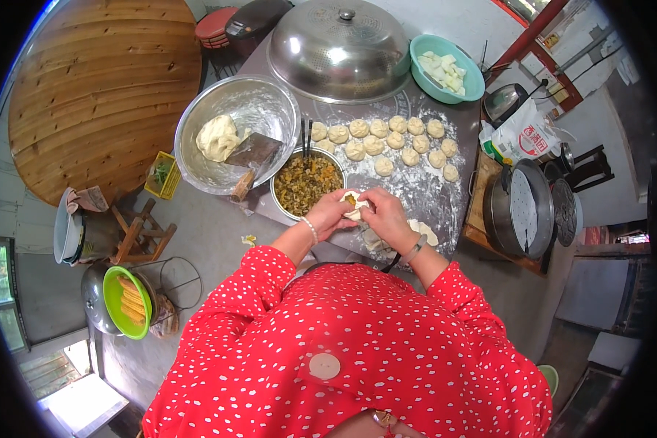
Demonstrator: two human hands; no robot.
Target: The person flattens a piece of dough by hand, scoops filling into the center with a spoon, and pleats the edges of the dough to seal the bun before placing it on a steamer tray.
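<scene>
Between my two hands is a partly closed dough wrapper (355, 206) with yellowish filling showing in its opening. My left hand (330, 214) cups it from the left, and my right hand (383, 214) pinches its right edge. Just left of them stands a metal bowl of chopped vegetable filling (306, 183), with dark chopsticks (306, 134) in it. Several pleated, filled buns (373, 145) sit in rows on the floured mat. Flat dough wrappers (422, 232) lie beside and partly behind my right wrist.
A large steel bowl (183, 137) at the left holds a dough lump (218, 138) and a wood-handled scraper (254, 150). A domed steel lid (339, 55) and a teal basin (473, 90) of pale cut vegetable pieces are at the back. Pots (493, 208) stand right, on a wooden surface.
</scene>
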